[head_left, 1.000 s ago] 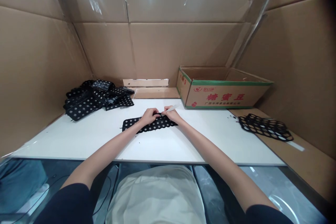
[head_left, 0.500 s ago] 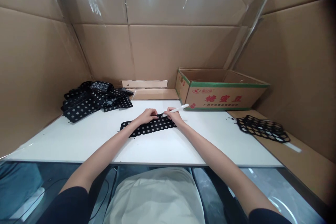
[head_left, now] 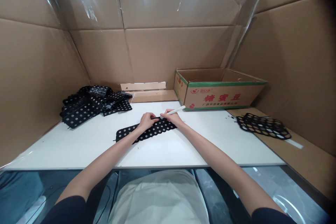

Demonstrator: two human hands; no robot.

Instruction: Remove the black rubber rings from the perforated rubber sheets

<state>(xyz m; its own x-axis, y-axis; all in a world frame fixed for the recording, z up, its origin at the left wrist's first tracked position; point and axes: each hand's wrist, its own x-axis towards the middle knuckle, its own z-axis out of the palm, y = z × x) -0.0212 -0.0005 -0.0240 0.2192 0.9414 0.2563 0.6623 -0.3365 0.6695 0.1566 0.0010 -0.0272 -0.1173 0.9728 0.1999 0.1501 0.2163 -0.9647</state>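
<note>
A black strip with pale dots [head_left: 152, 132] and a scalloped lower edge lies on the white table. My left hand [head_left: 147, 121] pinches its upper edge, fingers closed on it. Just to the right, my right hand [head_left: 172, 117] grips a slim white pen-shaped tool [head_left: 177, 110]. The tool's lower end points down and left to the strip's upper edge, near my left fingertips. Its tip is too small to make out. The strip's right end lies partly behind my right hand, and my left wrist covers some of its middle.
A pile of similar black dotted pieces [head_left: 86, 106] sits at the back left. An open cardboard box [head_left: 222, 96] stands at the back right. Black netting with large round holes [head_left: 262, 126] lies at the right edge. Tall cardboard walls [head_left: 181, 49] enclose the white tabletop [head_left: 210, 147].
The view has shifted slightly. Both hands have moved a little left along the strip's upper edge, and the strip slopes more, its left end lower. The tool stays in my right hand.
</note>
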